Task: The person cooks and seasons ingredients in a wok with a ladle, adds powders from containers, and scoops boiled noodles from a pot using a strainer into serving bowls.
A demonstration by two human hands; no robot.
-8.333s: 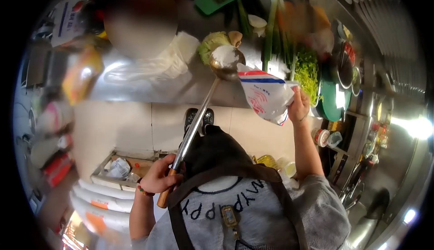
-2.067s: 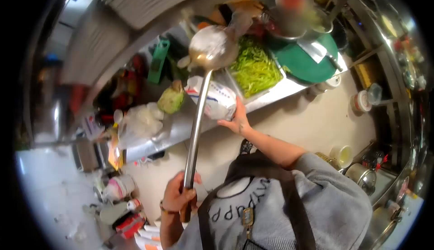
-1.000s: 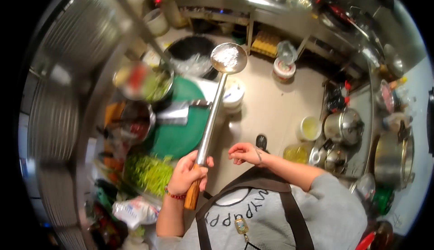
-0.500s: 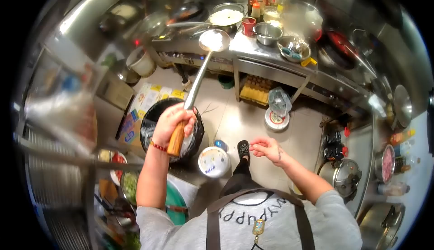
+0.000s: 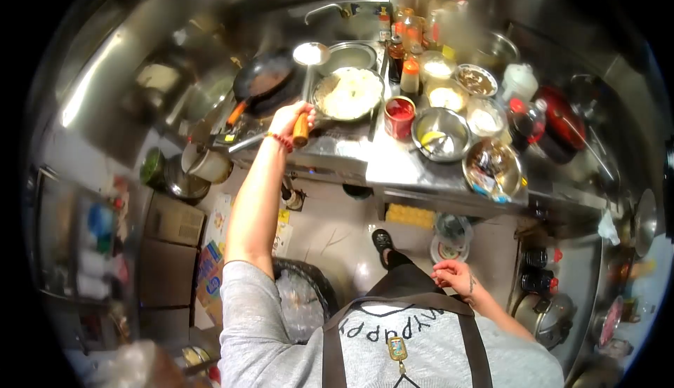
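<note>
My left hand is closed around the wooden handle of a long metal ladle, stretched out over the stove. White powder or grains fill the ladle's bowl, which is beside a pan heaped with pale food. Behind that pan is a round metal pot. A dark wok with an orange handle is left of the ladle. My right hand hangs low near my waist, its fingers loosely curled and nothing visible in them.
On the steel counter stand a red can, a metal bowl, sauce bottles and several seasoning bowls. A black-lined bin is on the floor to my left. Pressure cooker at the right.
The view has turned from the vegetable table to the stove. My right hand has let go of the white bag and dropped to my side; my left arm has extended forward with the ladle.
</note>
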